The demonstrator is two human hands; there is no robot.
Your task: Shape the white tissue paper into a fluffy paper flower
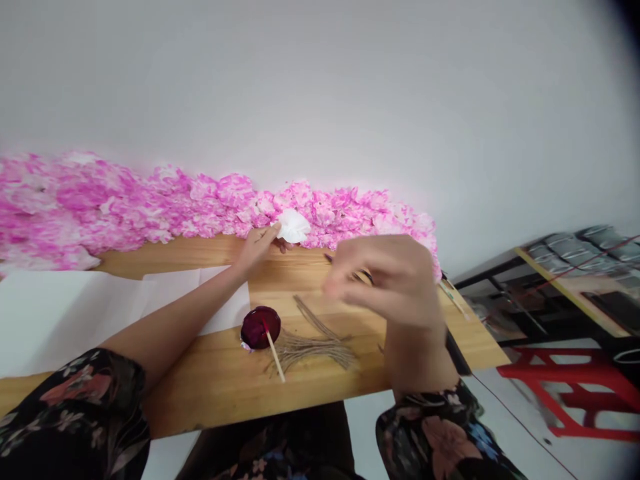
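My left hand [263,247] pinches a white pleated paper flower [293,227] by its edge, just in front of the heap of pink flowers. Raised over the right part of the table, my right hand [385,277] is blurred, its fingers curled and thumb pressed to them; whatever it grips is too thin or hidden to make out. Below and between the hands sits a bowl of dark red dye [261,328], with a wooden stick [275,357] leaning out of it. Beside the bowl lies a bundle of thin brown twine strands [320,350].
Pink and white flowers [200,200] line the wall side of the wooden table [210,407]. White paper sheets [65,313] lie at left. Scissors [365,275] are partly hidden behind my right hand. A red stool [570,393] and a shelf [570,287] stand at right.
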